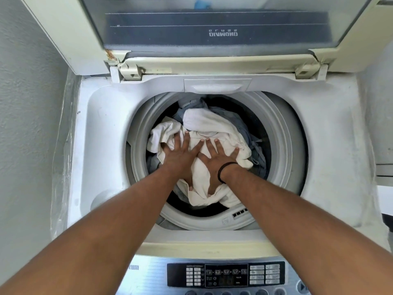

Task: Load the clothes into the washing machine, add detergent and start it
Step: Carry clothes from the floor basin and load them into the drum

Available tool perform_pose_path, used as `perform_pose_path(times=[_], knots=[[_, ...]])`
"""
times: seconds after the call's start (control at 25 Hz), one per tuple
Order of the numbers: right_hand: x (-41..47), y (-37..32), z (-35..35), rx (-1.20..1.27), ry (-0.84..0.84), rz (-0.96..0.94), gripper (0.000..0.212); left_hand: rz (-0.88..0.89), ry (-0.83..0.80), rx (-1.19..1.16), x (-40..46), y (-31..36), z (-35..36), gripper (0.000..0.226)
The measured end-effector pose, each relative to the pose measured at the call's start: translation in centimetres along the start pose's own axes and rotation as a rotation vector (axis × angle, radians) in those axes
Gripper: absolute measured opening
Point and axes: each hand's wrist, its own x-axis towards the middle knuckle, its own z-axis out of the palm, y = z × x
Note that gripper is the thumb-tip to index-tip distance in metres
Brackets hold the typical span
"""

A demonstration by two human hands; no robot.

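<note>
A top-loading washing machine stands open, its glass lid raised at the back. Inside the drum lies a pile of white clothes over blue-grey garments. My left hand lies flat on the white cloth with fingers spread. My right hand, a black band on its wrist, presses flat on the cloth beside it, fingers straight. Both hands sit side by side inside the drum opening.
The control panel with buttons and a display runs along the near edge. A detergent drawer cover sits at the drum's back rim. A grey wall closes in the left side. Another white surface lies at the right edge.
</note>
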Motion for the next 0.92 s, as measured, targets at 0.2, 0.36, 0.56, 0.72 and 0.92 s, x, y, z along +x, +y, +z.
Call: perform_pose_path(times=[0.2, 0.36, 0.56, 0.72, 0.92], knots=[[-3.8, 1.2, -1.8, 0.267, 0.133, -0.068, 0.115, 0.028, 0.064, -0.117, -3.4, -0.8, -2.2, 0.131], [-11.4, 2.9, -0.9, 0.878, 0.35, -0.05, 0.077, 0.134, 0.179, -0.435, -9.4, -0.4, -2.6, 0.101], [-23.1, 1.8, 3.6, 1.371, 0.736, 0.003, 0.031, 0.168, 0.284, -1.14, -17.6, 3.1, -1.3, 0.054], [-29.6, 0.2, 6.9, 1.759, 1.059, 0.11, 0.008, 0.27, 0.452, -1.236, -21.1, 6.1, -1.8, 0.023], [-35.0, -0.4, 11.9, 1.987, 1.205, 0.232, 0.007, 0.292, 0.522, -1.259, -23.2, 6.9, -4.4, 0.009]])
